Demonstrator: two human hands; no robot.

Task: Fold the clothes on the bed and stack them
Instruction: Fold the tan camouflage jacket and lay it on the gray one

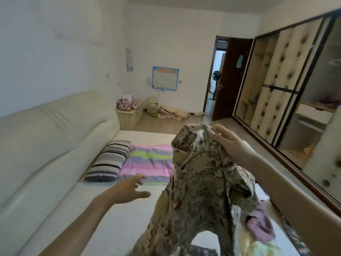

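Aloft, camouflage garment (199, 185), possibly trousers, hanging from pinching right hand (224, 140), left hand (129, 189) spread

No writing can be read anywhere. The poster (165, 77) on the far wall, left of the open door (230, 78), has a blue border, an orange band of characters across its top and a pale grid of fine print below, all too small and blurred to make out. Further left of the door, a narrow hanging sheet (129, 60) on the side wall has a blue patch at its foot, but its markings are illegible. A light blue paper (239, 61) stuck on the door itself shows no legible marks.
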